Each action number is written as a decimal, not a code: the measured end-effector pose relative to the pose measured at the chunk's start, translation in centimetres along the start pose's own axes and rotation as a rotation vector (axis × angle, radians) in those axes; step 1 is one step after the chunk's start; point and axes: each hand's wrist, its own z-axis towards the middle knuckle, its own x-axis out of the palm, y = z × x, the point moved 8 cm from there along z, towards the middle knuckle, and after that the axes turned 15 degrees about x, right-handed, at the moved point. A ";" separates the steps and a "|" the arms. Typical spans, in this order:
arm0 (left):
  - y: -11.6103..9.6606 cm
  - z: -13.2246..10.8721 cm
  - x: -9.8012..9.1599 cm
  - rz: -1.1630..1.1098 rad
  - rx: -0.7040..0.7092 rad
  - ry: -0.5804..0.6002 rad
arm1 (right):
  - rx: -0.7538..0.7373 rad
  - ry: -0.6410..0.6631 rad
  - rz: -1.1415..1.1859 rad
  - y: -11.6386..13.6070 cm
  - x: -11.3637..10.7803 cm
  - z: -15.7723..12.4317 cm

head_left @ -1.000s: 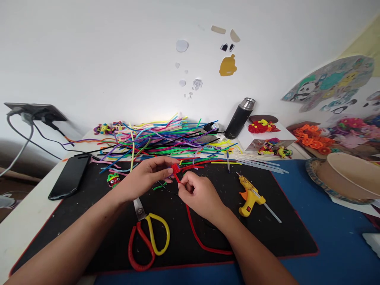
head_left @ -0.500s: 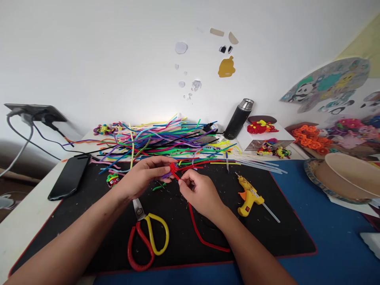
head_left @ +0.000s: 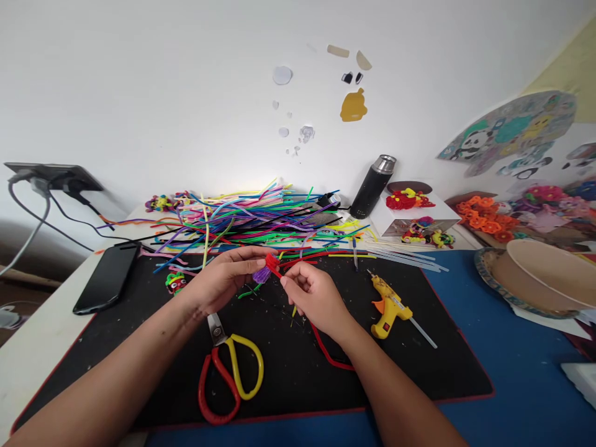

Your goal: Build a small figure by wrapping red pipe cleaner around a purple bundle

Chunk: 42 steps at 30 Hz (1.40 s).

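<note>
Between thumb and fingers, my left hand (head_left: 233, 276) pinches a small red and purple pipe cleaner piece (head_left: 266, 271) above the black mat. My right hand (head_left: 311, 295), just to its right, pinches a red pipe cleaner (head_left: 331, 360) where it leaves that piece. The long free part of this red strand passes under my right hand and curves down toward my right forearm. Large scissors (head_left: 228, 354) with one red and one yellow handle lie below my left hand. To the right rests a yellow glue gun (head_left: 388, 305) with a glue stick in its back.
Many coloured pipe cleaners (head_left: 261, 214) are heaped along the wall. A black phone (head_left: 107, 279) lies at left, near a small red and green figure (head_left: 176, 283). A black flask (head_left: 372, 189), clear glue sticks (head_left: 410, 257) and a bowl (head_left: 554, 273) stand or lie toward the right.
The red strand's free part has shifted right and up beneath my right forearm. More of the purple part shows in my left hand. The view has moved slightly.
</note>
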 end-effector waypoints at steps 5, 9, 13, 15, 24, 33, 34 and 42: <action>0.5 -0.1 0.2 -0.059 -0.047 0.029 | -0.082 -0.083 -0.110 0.3 -0.4 -0.1; 0.7 -0.2 0.6 -0.085 -0.084 0.048 | -0.090 -0.098 -0.115 0.5 -0.6 -0.2; 0.8 -0.4 1.0 -0.128 -0.115 0.071 | -0.081 -0.087 -0.096 0.7 -0.6 -0.2; 0.8 -0.5 1.1 -0.153 -0.127 0.074 | -0.071 -0.079 -0.098 0.8 -0.6 -0.2; 1.3 -0.7 1.2 -0.209 -0.164 0.043 | -0.069 -0.067 -0.074 0.7 -0.6 -0.1; 1.5 -0.9 1.5 -0.268 -0.174 0.060 | -0.067 -0.061 -0.064 0.6 -0.7 -0.1; 1.5 -0.9 1.6 -0.273 -0.173 0.062 | -0.066 -0.061 -0.063 0.6 -0.7 0.0; 1.3 -1.0 1.9 -0.306 -0.164 0.060 | -0.060 -0.041 -0.058 0.4 -0.6 0.0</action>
